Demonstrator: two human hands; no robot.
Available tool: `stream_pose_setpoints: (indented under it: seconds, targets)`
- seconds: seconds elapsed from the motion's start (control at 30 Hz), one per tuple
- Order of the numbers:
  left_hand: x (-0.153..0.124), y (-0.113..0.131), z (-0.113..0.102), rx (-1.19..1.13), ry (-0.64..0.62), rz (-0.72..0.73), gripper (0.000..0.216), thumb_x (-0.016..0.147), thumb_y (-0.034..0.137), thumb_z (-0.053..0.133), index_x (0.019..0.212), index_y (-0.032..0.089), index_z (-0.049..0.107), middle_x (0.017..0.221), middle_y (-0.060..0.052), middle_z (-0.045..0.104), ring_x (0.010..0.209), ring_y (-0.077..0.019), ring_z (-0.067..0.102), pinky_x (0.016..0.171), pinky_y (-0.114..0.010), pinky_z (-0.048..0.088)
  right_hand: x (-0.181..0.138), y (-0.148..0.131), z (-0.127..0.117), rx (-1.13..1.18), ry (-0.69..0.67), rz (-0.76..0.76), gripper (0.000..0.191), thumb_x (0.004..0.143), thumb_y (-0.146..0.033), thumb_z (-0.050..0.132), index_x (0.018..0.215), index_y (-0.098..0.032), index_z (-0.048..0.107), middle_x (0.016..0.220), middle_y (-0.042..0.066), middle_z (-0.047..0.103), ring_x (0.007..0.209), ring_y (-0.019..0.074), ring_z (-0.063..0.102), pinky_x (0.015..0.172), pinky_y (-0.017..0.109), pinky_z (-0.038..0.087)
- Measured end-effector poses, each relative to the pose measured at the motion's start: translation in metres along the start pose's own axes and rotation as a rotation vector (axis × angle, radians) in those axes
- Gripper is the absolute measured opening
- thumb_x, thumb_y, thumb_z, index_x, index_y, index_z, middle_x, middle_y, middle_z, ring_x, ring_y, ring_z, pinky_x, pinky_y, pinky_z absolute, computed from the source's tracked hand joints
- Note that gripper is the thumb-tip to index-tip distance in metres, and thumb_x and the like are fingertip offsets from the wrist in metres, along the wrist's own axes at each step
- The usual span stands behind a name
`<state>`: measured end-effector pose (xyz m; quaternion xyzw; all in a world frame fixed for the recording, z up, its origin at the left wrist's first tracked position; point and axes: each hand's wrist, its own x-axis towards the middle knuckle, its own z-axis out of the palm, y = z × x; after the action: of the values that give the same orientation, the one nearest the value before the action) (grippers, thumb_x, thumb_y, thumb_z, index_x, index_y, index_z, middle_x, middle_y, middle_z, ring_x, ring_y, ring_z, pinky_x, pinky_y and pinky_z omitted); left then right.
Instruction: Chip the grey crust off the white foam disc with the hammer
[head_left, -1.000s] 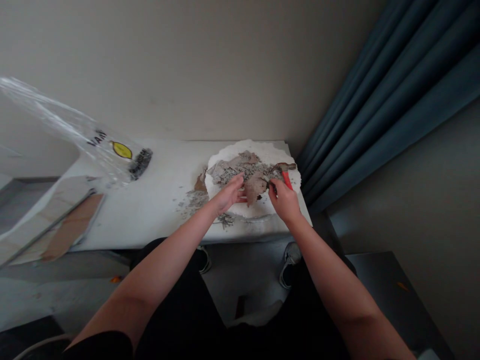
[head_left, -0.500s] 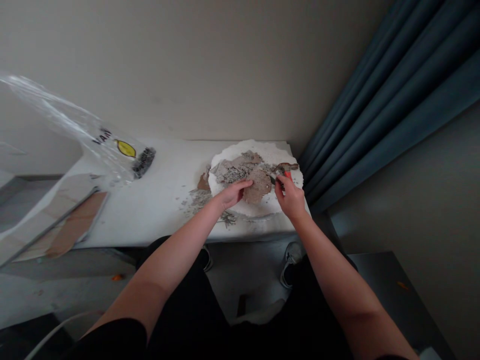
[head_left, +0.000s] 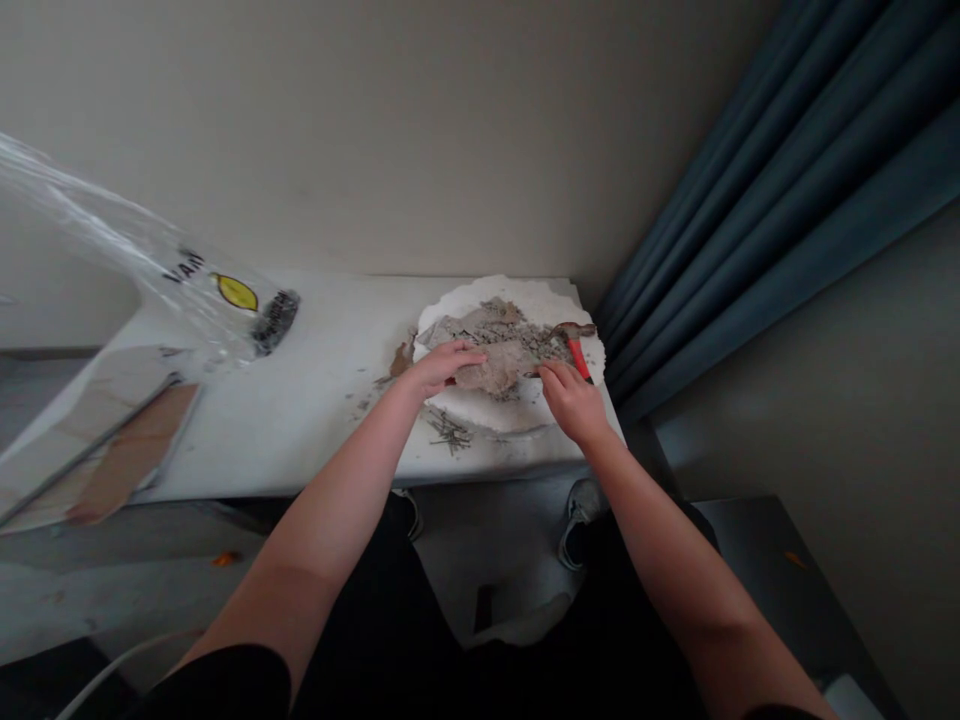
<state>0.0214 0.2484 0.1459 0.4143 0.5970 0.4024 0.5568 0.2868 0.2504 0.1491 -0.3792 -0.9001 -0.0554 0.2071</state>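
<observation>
A flat, crumbly grey-brown piece [head_left: 496,370] is gripped at its left edge by my left hand [head_left: 444,368], thumb side toward it. My right hand [head_left: 574,398] is closed round a thin dark tool [head_left: 531,374], whose tip meets the piece's right edge; most of the tool is hidden in the fingers. Beneath lies a ragged-edged white round board [head_left: 517,413] with grey crumbs and fragments [head_left: 487,318] on it. Just beyond my right hand a hammer [head_left: 577,352] with a red handle rests on the board.
Several thin nail-like sticks [head_left: 450,430] lie at the board's front left, on the white table [head_left: 300,420]. A clear plastic bag [head_left: 236,295] holding dark bits stands at left, near a brown cardboard strip [head_left: 135,455]. A blue curtain [head_left: 750,210] hangs at right.
My left hand and the crumbly piece have shifted left, and the piece now lies flatter. The right hand has moved slightly down, uncovering more of the hammer's red handle.
</observation>
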Motion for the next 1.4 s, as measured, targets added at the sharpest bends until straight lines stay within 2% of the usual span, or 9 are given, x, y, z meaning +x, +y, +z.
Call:
stream_pose_setpoints:
  seconds: [0.17, 0.3, 0.53, 0.73, 1.0, 1.17, 1.27, 1.33, 1.4]
  targets:
    - [-0.001, -0.004, -0.005, 0.603, 0.186, 0.221, 0.031, 0.070, 0.043, 0.076, 0.087, 0.019, 0.068, 0.088, -0.005, 0.071, 0.091, -0.0251, 0.066, 0.080, -0.035, 0.052, -0.013, -0.021, -0.005, -0.124, -0.298, 0.002, 0.024, 0.096, -0.015, 0.047, 0.104, -0.018, 0.069, 0.112, 0.015, 0.067, 0.099, 0.0278, 0.062, 0.066, 0.033, 0.052]
    - [-0.009, -0.007, 0.003, 1.033, 0.374, 0.443, 0.030, 0.082, 0.040, 0.066, 0.104, 0.020, 0.069, 0.109, -0.011, 0.070, 0.108, -0.0308, 0.061, 0.093, -0.042, 0.048, -0.015, -0.025, -0.005, -0.019, -0.302, 0.053, 0.018, 0.093, -0.027, 0.056, 0.103, -0.019, 0.069, 0.115, 0.015, 0.064, 0.106, 0.0296, 0.058, 0.077, 0.037, 0.053]
    - [-0.021, -0.018, 0.036, 1.278, -0.134, 0.845, 0.041, 0.097, 0.035, 0.044, 0.135, 0.029, 0.058, 0.147, -0.005, 0.054, 0.138, -0.0255, 0.041, 0.112, -0.045, 0.029, -0.009, -0.007, 0.017, 0.190, -0.284, 0.077, 0.038, 0.088, -0.024, 0.063, 0.125, -0.014, 0.065, 0.132, 0.017, 0.057, 0.118, 0.0282, 0.055, 0.102, 0.041, 0.045]
    - [-0.020, -0.025, 0.038, 1.328, -0.055, 0.747, 0.039, 0.097, 0.037, 0.045, 0.132, 0.029, 0.061, 0.143, -0.006, 0.057, 0.135, -0.0277, 0.044, 0.109, -0.045, 0.030, -0.013, -0.014, 0.015, 0.166, -0.330, 0.088, 0.027, 0.090, -0.024, 0.061, 0.114, -0.015, 0.071, 0.117, 0.016, 0.063, 0.111, 0.0272, 0.057, 0.099, 0.041, 0.045]
    - [-0.030, -0.016, 0.043, 1.299, 0.063, 0.771, 0.043, 0.097, 0.037, 0.044, 0.137, 0.023, 0.056, 0.143, -0.011, 0.055, 0.137, -0.0312, 0.041, 0.110, -0.048, 0.030, -0.002, -0.013, 0.002, 0.019, -0.325, 0.078, 0.026, 0.090, -0.024, 0.059, 0.112, -0.016, 0.069, 0.130, 0.020, 0.056, 0.118, 0.0344, 0.051, 0.094, 0.047, 0.047]
    - [-0.060, -0.004, -0.010, 0.996, 0.448, 0.541, 0.037, 0.092, 0.033, 0.050, 0.125, 0.020, 0.058, 0.112, -0.008, 0.068, 0.101, -0.0222, 0.062, 0.092, -0.036, 0.046, 0.000, -0.004, 0.002, 0.157, -0.266, -0.003, 0.021, 0.089, -0.026, 0.060, 0.105, -0.017, 0.070, 0.134, 0.018, 0.053, 0.120, 0.0335, 0.052, 0.097, 0.050, 0.046]
    - [-0.075, -0.019, -0.051, 0.905, 0.635, 0.306, 0.026, 0.087, 0.032, 0.054, 0.111, 0.023, 0.062, 0.088, -0.003, 0.070, 0.078, -0.0178, 0.062, 0.075, -0.030, 0.047, 0.005, 0.009, 0.004, 0.269, -0.104, 0.005, 0.025, 0.089, -0.026, 0.059, 0.111, -0.016, 0.068, 0.130, 0.018, 0.055, 0.119, 0.0311, 0.054, 0.099, 0.048, 0.046]
    - [-0.082, -0.040, -0.068, 0.932, 0.614, 0.171, 0.017, 0.084, 0.033, 0.057, 0.094, 0.023, 0.065, 0.079, -0.003, 0.069, 0.073, -0.0181, 0.061, 0.071, -0.029, 0.045, 0.008, 0.019, 0.005, 0.324, -0.001, 0.019, 0.029, 0.089, -0.027, 0.059, 0.115, -0.015, 0.066, 0.122, 0.017, 0.057, 0.116, 0.0299, 0.056, 0.101, 0.047, 0.046]
    - [-0.086, -0.065, -0.073, 0.999, 0.382, 0.051, 0.015, 0.079, 0.037, 0.062, 0.082, 0.023, 0.065, 0.075, -0.003, 0.068, 0.071, -0.0190, 0.061, 0.069, -0.029, 0.044, 0.010, 0.028, 0.007, 0.349, 0.049, 0.044, 0.030, 0.088, -0.027, 0.059, 0.114, -0.014, 0.066, 0.116, 0.017, 0.058, 0.113, 0.0295, 0.056, 0.101, 0.046, 0.046]
